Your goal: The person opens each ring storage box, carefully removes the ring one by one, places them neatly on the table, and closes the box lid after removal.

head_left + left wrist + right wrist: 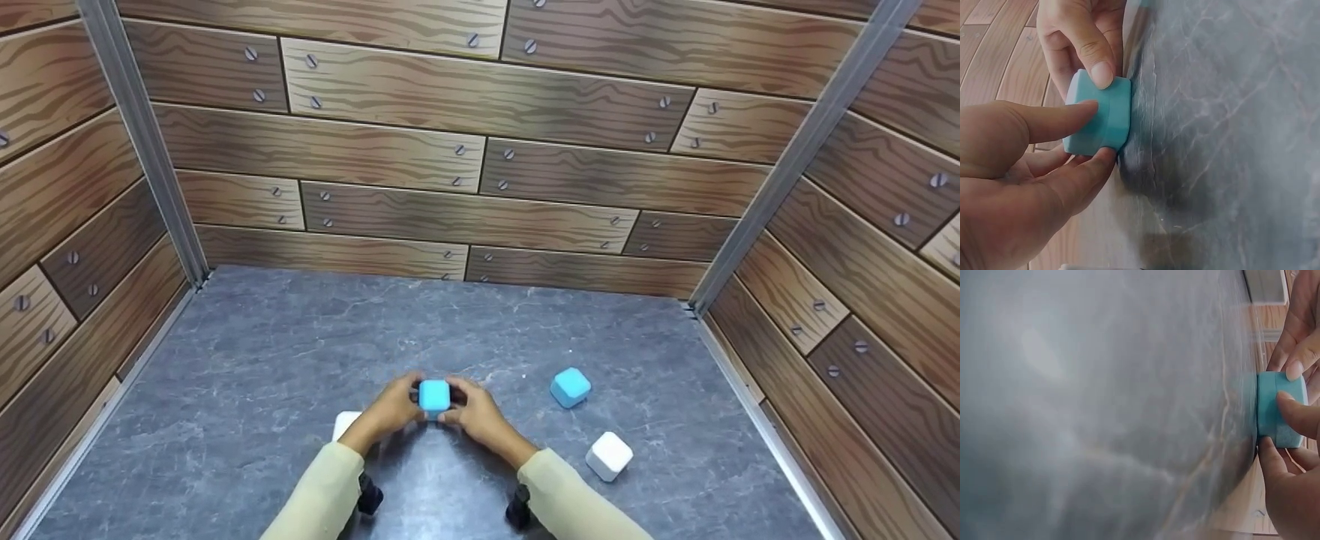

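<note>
A light blue cube with rounded edges (434, 396) stands on the grey tabletop, between both hands. From the left, my left hand (399, 403) pinches it with thumb and fingers. My right hand (474, 409) grips the same cube from the right. In the left wrist view the thumbs of the left hand (1033, 163) and right hand (1086, 39) press the near side of the blue cube (1107, 115). A faint line runs across that side, seen also on the blue cube (1268, 408) in the right wrist view.
Right of the hands lie a second blue cube (571, 388) and, nearer, a white cube (609, 456). Another white cube (345, 422) is partly hidden behind the left wrist. Wood-plank-patterned walls (480, 157) with metal corner posts (142, 135) enclose the grey tabletop (247, 337).
</note>
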Action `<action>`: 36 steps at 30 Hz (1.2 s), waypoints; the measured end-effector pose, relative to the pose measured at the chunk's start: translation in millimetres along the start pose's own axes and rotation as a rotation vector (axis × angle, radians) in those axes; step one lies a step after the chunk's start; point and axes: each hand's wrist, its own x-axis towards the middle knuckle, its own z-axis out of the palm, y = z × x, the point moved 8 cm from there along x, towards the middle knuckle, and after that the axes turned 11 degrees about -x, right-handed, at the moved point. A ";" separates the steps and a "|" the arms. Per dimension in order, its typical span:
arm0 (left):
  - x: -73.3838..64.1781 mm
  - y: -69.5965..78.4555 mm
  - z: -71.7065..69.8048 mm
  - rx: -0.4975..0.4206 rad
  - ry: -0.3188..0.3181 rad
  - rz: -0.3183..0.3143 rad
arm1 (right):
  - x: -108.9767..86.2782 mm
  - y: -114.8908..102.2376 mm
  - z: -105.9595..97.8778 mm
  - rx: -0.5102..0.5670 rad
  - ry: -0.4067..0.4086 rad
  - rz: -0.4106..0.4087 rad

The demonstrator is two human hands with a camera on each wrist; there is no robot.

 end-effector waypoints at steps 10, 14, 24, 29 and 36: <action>-11.5 -2.4 6.3 0.032 -0.015 -0.004 | -15.3 -3.8 1.3 0.015 0.011 -0.041; -16.1 -3.6 8.4 0.023 -0.027 0.000 | -22.1 -4.0 2.4 0.009 -0.002 -0.034; -31.3 3.5 13.4 0.136 -0.025 0.104 | -33.4 -6.7 5.2 0.030 0.004 -0.030; -37.3 2.3 15.3 0.137 -0.035 0.119 | -39.0 -5.6 7.3 0.017 0.004 -0.031; -43.1 -2.3 16.6 0.114 -0.037 0.104 | -44.9 -6.6 8.9 0.038 -0.025 -0.023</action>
